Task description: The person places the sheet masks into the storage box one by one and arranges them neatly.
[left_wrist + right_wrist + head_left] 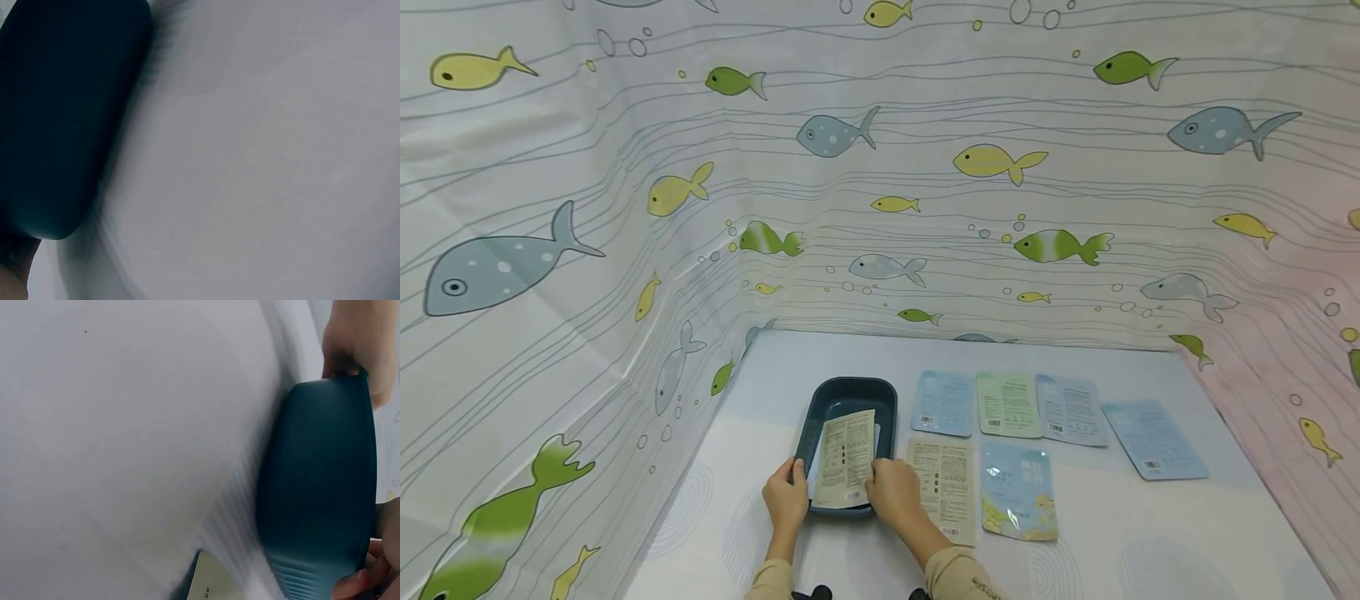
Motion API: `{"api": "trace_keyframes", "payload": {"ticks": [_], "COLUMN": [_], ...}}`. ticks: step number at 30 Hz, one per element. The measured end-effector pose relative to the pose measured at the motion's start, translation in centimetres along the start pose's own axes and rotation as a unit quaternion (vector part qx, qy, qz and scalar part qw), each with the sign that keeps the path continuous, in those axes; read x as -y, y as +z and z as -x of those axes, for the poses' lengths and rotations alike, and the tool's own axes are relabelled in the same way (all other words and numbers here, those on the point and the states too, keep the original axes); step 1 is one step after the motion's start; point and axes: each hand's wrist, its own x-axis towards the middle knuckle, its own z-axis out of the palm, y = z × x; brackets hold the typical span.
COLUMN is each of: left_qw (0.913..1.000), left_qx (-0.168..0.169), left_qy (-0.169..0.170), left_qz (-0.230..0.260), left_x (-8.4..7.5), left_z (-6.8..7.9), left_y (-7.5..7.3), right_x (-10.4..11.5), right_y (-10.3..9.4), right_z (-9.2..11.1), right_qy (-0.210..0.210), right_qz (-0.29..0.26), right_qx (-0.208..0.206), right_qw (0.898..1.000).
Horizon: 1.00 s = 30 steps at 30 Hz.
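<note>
Both of my hands grip a dark teal rectangular tub (889, 400) by its rim. My left hand (786, 496) holds the left side near the front, thumb at the rim. On the opposite side my right hand (895, 492) has its fingers curled at the edge. Inside the tub lies a beige printed packet (845, 462), with a paler edge showing beneath it. The right wrist view shows the tub's ribbed outer wall (312, 481) with a hand at either end. In the left wrist view the tub's dark underside (69, 119) appears over the pale surface.
Another beige packet (942, 475) lies right of the tub, partly behind my right forearm. Beside it is a blue illustrated pouch (1018, 492). Farther back are a light blue packet (942, 404), a green packet (1009, 406) and two more blue packets (1071, 410). A fish-patterned sheet (955, 200) surrounds the table.
</note>
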Motion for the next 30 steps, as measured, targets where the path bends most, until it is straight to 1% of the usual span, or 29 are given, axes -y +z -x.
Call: {"api": "trace_keyframes", "payload": {"ticks": [9,17,22,30], "left_qw": [1.0,1.0,1.0,1.0], "left_qx": [-0.004,-0.002,0.0,-0.003], "left_qy": [0.006,0.008,0.007,0.009], "left_qz": [0.002,0.002,0.001,0.004], "left_x": [-0.14,-0.12,-0.28,-0.4], "left_z": [0.07,-0.02,0.02,0.09], "left_y": [-0.06,0.04,-0.02,-0.07], "right_x": [-0.11,-0.15,-0.22,-0.08], "right_y": [0.13,0.24,0.52,0.27], "right_z": [0.15,0.18,0.18,0.46], "right_qy": [-0.012,-0.009,-0.012,-0.011], "right_qz": [0.0,-0.012,-0.021,-0.032], "right_qx": [-0.006,-0.001,-0.008,-0.02], "right_qw": [1.0,1.0,1.0,0.999]}}
